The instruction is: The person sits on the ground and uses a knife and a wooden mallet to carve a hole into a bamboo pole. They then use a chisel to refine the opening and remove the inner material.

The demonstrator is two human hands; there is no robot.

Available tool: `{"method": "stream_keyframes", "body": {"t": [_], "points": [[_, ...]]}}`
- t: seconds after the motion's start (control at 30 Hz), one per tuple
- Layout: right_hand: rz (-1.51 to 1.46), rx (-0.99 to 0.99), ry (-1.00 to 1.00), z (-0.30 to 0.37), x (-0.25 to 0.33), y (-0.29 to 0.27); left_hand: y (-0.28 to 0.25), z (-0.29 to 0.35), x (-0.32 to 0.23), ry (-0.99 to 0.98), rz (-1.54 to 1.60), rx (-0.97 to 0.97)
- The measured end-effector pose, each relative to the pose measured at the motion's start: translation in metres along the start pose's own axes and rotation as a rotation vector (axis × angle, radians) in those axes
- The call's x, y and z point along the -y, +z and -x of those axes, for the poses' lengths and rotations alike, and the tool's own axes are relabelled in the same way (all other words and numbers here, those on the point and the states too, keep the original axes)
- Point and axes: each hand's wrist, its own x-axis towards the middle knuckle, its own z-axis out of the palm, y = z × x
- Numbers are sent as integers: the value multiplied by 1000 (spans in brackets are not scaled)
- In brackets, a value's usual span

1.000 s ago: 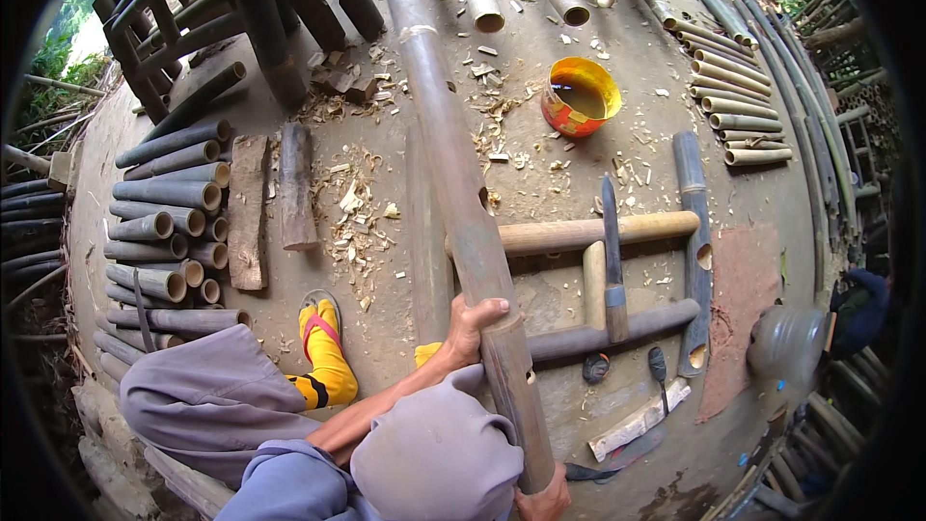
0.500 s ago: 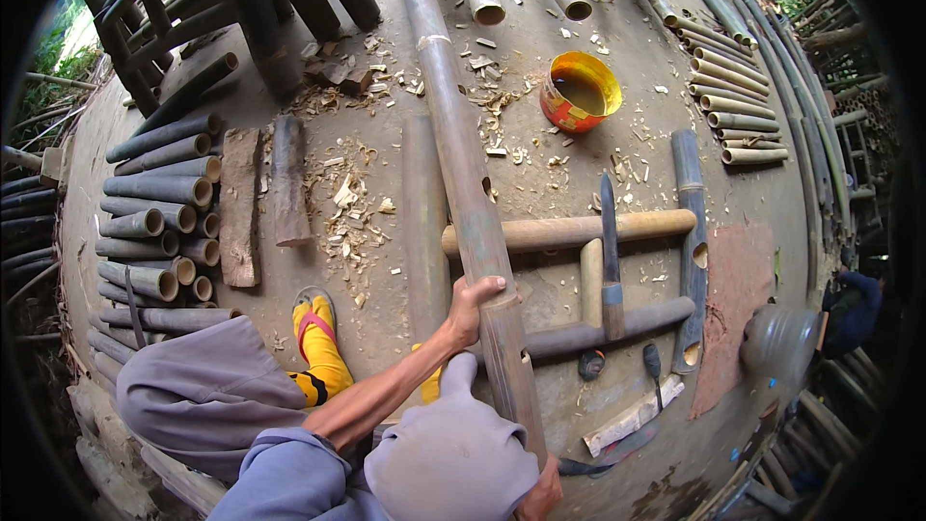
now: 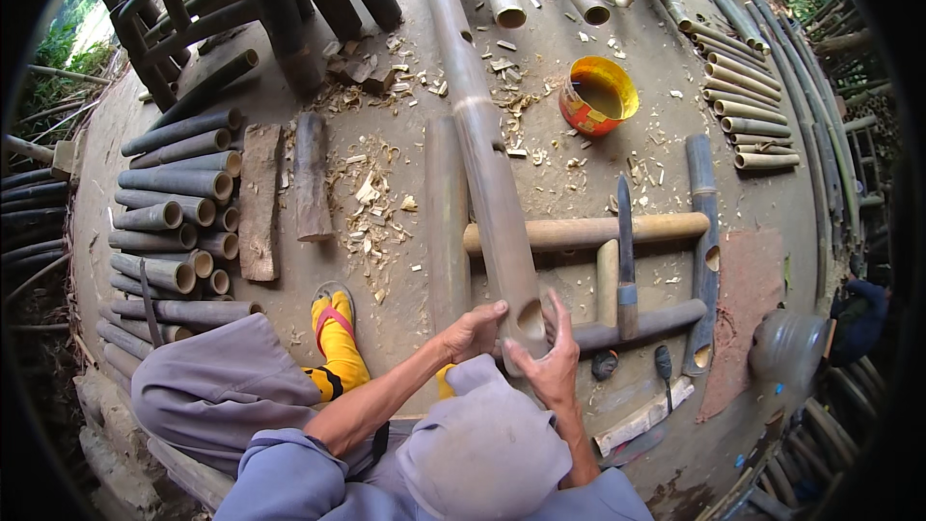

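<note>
the long pole point(image 3: 487, 169) has been drawn in toward the body since a second ago, and its near end is now held between both hands. the left hand point(image 3: 471, 333) is closed on the pole's left side near the end. the right hand point(image 3: 552, 362), which was low and barely in view before, has been brought up; its grip is wide, the fingers spread and the palm laid against the pole's right side beside a round hole point(image 3: 530, 316) cut near the end. that hole is now turned up toward the face, so the work appears to have passed from shifting the pole to inspecting or fitting at the hole.

just right of the right hand, a frame point(image 3: 588, 232) of shorter bamboo pieces lies on the floor, with a blade point(image 3: 625, 251) laid across it. left of the left hand, a yellow sandal point(image 3: 333, 323) is seen. farther left, cut tubes point(image 3: 174, 222) are stacked. beyond the grips, shavings point(image 3: 371, 203) are scattered along the pole, and a yellow tub point(image 3: 598, 96) stands to its right.
</note>
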Motion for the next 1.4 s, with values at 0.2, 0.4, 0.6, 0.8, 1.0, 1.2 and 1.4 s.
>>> {"method": "stream_keyframes", "body": {"t": [0.2, 0.4, 0.6, 0.8, 1.0, 1.2, 1.4], "points": [[294, -275, -34, -25, -38, -41, -35, -31, -51, 332, 196, -176], [834, -398, 131, -21, -135, -97, -66, -34, -165, 705, 139, -404], [876, -354, 181, -38, -185, -106, -70, -8, -174, 718, -210, -650], [521, -387, 194, -50, -175, -107, -105, 21, -122, 632, -364, -805], [260, -433, 61, -96, -45, -78, -140, 55, -97, 733, -331, -971], [529, -363, 54, -223, -27, -119, -115, 37, -85, 679, -334, -910], [396, -298, 113, -279, 2, -114, -103, 32, -76, 596, -340, -734]]}}
